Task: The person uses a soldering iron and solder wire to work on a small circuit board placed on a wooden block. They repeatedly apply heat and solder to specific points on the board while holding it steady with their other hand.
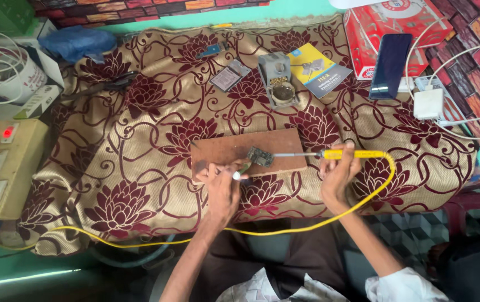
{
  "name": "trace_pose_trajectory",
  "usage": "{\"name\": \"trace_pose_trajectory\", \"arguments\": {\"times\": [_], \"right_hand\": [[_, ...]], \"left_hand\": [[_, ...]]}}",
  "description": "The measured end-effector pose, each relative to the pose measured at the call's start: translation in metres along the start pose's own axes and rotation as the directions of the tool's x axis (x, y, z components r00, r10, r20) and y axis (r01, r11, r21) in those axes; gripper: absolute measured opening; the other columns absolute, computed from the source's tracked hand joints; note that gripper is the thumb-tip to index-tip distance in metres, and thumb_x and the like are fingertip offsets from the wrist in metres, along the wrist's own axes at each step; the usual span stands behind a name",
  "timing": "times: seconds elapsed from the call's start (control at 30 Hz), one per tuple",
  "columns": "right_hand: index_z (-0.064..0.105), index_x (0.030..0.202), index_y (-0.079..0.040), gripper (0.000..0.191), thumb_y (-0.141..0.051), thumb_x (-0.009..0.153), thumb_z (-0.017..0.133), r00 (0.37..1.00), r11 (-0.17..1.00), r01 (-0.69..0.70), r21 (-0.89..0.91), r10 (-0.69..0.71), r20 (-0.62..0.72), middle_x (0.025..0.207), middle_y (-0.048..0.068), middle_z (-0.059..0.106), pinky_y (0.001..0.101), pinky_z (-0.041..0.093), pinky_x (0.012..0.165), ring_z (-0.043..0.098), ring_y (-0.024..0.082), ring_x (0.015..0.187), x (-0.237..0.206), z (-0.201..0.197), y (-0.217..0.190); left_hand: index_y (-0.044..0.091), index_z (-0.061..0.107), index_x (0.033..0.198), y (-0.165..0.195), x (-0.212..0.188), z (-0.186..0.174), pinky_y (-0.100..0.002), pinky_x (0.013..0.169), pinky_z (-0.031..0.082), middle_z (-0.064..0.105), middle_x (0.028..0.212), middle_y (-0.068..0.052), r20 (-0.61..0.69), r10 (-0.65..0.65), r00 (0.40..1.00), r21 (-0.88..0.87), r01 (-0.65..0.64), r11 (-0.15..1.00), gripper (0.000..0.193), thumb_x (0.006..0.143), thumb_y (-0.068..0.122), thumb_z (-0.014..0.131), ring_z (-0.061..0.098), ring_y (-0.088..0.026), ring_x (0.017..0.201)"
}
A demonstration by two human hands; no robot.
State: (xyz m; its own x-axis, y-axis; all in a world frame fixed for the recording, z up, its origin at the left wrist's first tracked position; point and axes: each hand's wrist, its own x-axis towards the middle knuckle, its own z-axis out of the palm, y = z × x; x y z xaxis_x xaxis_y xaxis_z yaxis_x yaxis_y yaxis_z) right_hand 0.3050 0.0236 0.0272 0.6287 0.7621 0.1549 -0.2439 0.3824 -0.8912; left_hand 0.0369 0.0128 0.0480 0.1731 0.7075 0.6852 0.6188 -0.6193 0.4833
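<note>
**Soldering in hand: iron tip at board**

Clamped in the left hand (221,187) is a small tool, its end pressed beside the circuit board (260,157) on the wooden block (240,149) at table centre. To the right, the yellow soldering iron (329,154) is gripped closed by the right hand (336,173), tip touching the board. A steady hold and brief contact are judged necessary next.

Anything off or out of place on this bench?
Mostly the setup: the soldering iron in the right hand works a small circuit board on a wooden block that sits on a floral cloth. The iron's yellow cord trails across the lap. Nothing looks spilled or broken.
</note>
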Motion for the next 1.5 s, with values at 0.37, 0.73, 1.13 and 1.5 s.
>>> {"name": "trace_pose_trajectory", "arguments": {"times": [0.37, 0.73, 1.13, 1.5], "right_hand": [[0.054, 0.096, -0.003, 0.040, -0.040, 0.111, 0.047, 0.998, 0.999, -0.014, 0.044, 0.011, 0.056, 0.061, 0.001, 0.042, 0.0294, 0.039, 0.046, 0.048, 0.015, 0.049, -0.018, -0.022, 0.012], [0.051, 0.098, -0.001, 0.031, -0.026, 0.114, 0.046, 0.981, 0.991, 0.107, -0.081, -0.092, 0.173, 0.065, 0.003, 0.043, 0.0272, 0.043, 0.049, 0.053, 0.014, 0.052, -0.020, -0.024, 0.005], [0.059, 0.088, 0.001, 0.024, -0.008, 0.109, 0.052, 0.845, 0.768, 0.493, -0.409, -0.310, 0.437, 0.060, 0.006, 0.059, 0.0261, 0.046, 0.047, 0.061, 0.011, 0.051, -0.023, 0.010, -0.046], [0.052, 0.079, 0.001, 0.025, -0.002, 0.102, 0.059, 0.743, 0.660, 0.597, -0.455, -0.240, 0.625, 0.069, 0.010, 0.058, 0.0333, 0.042, 0.057, 0.056, 0.014, 0.061, -0.012, 0.053, -0.092]], "left_hand": [[0.015, 0.063, 0.122, 0.004, -0.008, 0.006, -0.041, 0.088, 0.026, 0.078, 0.096, 0.012, 0.000, -0.027, 1.000, 0.037, 0.027, 0.999, 0.033, 0.092, 0.002, 0.068, 0.051, -0.017, 0.086], [0.013, 0.063, 0.123, -0.012, -0.022, 0.020, -0.040, 0.091, 0.027, 0.079, 0.097, 0.012, 0.013, 0.005, 1.000, -0.027, -0.005, 1.000, 0.029, 0.097, 0.001, 0.065, 0.050, -0.015, 0.085], [0.009, 0.065, 0.114, -0.001, -0.017, 0.009, -0.037, 0.088, 0.027, 0.079, 0.105, 0.008, -0.009, -0.028, 1.000, -0.107, 0.027, 0.994, 0.022, 0.094, -0.001, 0.064, 0.048, -0.016, 0.084], [0.024, 0.074, 0.117, -0.012, 0.012, -0.018, -0.043, 0.086, 0.030, 0.068, 0.112, 0.006, 0.211, -0.014, 0.977, 0.266, -0.044, 0.963, 0.030, 0.093, 0.006, 0.067, 0.049, -0.019, 0.099]]}}
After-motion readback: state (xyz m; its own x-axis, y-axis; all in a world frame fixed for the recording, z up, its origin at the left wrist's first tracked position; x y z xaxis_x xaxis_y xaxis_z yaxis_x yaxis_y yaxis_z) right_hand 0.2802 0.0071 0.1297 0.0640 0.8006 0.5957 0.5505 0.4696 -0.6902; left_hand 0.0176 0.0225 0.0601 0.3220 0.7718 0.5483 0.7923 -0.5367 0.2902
